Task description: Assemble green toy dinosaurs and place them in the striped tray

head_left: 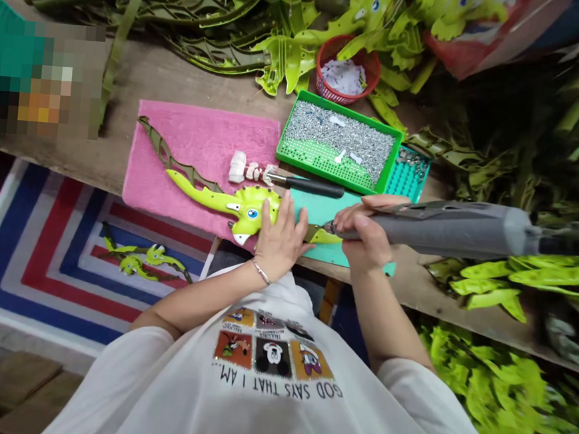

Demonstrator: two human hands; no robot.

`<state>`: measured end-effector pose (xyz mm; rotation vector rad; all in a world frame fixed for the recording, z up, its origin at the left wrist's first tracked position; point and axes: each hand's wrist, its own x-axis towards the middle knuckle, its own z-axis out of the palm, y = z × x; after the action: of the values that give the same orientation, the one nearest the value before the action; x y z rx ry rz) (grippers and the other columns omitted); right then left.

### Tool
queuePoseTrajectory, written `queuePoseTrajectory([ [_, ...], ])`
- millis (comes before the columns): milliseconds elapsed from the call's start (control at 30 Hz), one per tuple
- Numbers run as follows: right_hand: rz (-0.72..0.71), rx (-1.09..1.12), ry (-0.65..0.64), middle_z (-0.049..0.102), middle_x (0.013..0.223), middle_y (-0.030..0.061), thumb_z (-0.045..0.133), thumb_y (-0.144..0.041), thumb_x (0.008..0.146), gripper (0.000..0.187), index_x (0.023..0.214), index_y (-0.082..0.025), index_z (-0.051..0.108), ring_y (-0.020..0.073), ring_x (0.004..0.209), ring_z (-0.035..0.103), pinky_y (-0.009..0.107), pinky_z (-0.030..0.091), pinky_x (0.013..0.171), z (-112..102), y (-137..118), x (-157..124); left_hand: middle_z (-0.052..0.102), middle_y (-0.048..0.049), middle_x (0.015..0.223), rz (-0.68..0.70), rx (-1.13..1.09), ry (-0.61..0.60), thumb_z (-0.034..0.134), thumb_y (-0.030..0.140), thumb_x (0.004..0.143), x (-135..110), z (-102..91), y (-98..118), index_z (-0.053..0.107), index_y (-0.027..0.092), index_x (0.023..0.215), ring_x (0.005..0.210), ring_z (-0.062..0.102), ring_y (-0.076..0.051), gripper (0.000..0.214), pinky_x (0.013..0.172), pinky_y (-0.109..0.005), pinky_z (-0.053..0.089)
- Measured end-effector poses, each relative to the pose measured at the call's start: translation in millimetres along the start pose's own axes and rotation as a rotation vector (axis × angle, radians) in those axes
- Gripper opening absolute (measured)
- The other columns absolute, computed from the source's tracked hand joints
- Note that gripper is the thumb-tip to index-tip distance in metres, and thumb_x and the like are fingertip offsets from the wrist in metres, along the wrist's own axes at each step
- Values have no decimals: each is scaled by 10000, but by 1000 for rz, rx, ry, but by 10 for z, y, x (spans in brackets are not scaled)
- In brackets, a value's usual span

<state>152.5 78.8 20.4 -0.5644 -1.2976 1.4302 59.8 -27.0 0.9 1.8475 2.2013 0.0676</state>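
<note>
A lime-green toy bow (196,193) with a triceratops-like head and dark olive limbs lies across a pink towel (175,141) and a teal mat (315,209). My left hand (283,235) rests flat on the bow just right of its head, fingers spread. My right hand (365,235) is closed round a grey electric screwdriver (449,228), held nearly level. Its tip meets the bow's right limb; the screw there is too small to make out. Above my left hand lies a black-handled tool (316,187) with a metal shaft, beside small white-and-red pieces (238,166).
A green tray (340,137) of small screws stands behind the mat, with a teal tray (413,173) of small metal parts beside it. A red basket (348,74) holds white pieces. Lime and olive toy parts (224,31) pile up behind and at right. Finished-looking bows (146,259) lie in a striped bin at lower left.
</note>
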Motion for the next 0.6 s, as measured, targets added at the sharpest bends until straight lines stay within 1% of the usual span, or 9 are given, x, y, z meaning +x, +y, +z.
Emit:
queuePoseTrajectory([
  [100, 13, -24, -25, 578, 511, -73, 774, -316, 759, 170, 858, -260, 648, 133, 402, 542, 296, 468, 435, 8, 36, -2, 333, -318, 1579, 7, 5, -3, 562, 540, 957, -3, 16, -1, 385, 75, 1514, 1548, 193, -389, 747, 1164, -755, 204],
  [167, 25, -46, -79, 583, 527, -74, 782, -318, 762, 183, 837, -264, 624, 137, 409, 548, 297, 463, 430, -9, 53, 7, 340, -310, 1580, 4, 7, 3, 558, 536, 960, -7, 18, 0, 384, 73, 1515, 1547, 200, -385, 743, 1173, -743, 206],
  [300, 87, -20, -295, 601, 566, -59, 789, -299, 761, 201, 814, -248, 602, 142, 443, 569, 300, 458, 440, -90, 106, 49, 347, -304, 1579, 6, 15, 12, 550, 526, 965, -14, 15, 0, 387, 69, 1517, 1539, 222, -391, 735, 1184, -727, 211],
  [400, 141, -22, -443, 599, 555, -55, 788, -310, 763, 206, 788, -233, 598, 138, 447, 569, 295, 467, 448, -148, 119, 106, 341, -311, 1577, 19, 23, 21, 545, 523, 969, -18, 27, -7, 382, 65, 1522, 1536, 222, -403, 737, 1175, -737, 216],
  [467, 153, -49, -536, 609, 560, -51, 770, -314, 775, 179, 824, -230, 620, 140, 446, 576, 291, 465, 442, -163, 105, 177, 335, -317, 1576, 19, 24, 28, 545, 530, 967, -18, 39, -11, 374, 64, 1529, 1534, 223, -409, 750, 1166, -748, 218],
  [500, 130, -55, -554, 613, 558, -51, 759, -319, 783, 170, 860, -233, 634, 141, 437, 573, 290, 459, 435, -161, 98, 230, 338, -319, 1574, 18, 25, 31, 545, 536, 966, -17, 41, -12, 375, 63, 1529, 1532, 226, -412, 755, 1162, -749, 222],
  [533, 83, -53, -529, 610, 549, -53, 753, -332, 785, 183, 897, -241, 641, 140, 421, 562, 290, 452, 427, -154, 94, 296, 343, -321, 1570, 17, 28, 33, 545, 542, 964, -14, 41, -11, 382, 61, 1526, 1530, 230, -413, 758, 1161, -747, 226],
  [567, 16, -45, -454, 595, 532, -61, 755, -358, 779, 219, 933, -252, 641, 139, 401, 542, 293, 443, 420, -142, 100, 376, 350, -322, 1565, 16, 32, 32, 546, 549, 962, -11, 36, -9, 393, 56, 1521, 1528, 235, -416, 761, 1161, -743, 232],
  [600, -54, -41, -332, 565, 509, -71, 761, -400, 764, 268, 955, -262, 633, 137, 384, 518, 298, 437, 418, -129, 116, 469, 354, -324, 1562, 13, 36, 31, 545, 556, 960, -8, 28, -5, 406, 50, 1514, 1525, 242, -419, 764, 1163, -737, 236],
])
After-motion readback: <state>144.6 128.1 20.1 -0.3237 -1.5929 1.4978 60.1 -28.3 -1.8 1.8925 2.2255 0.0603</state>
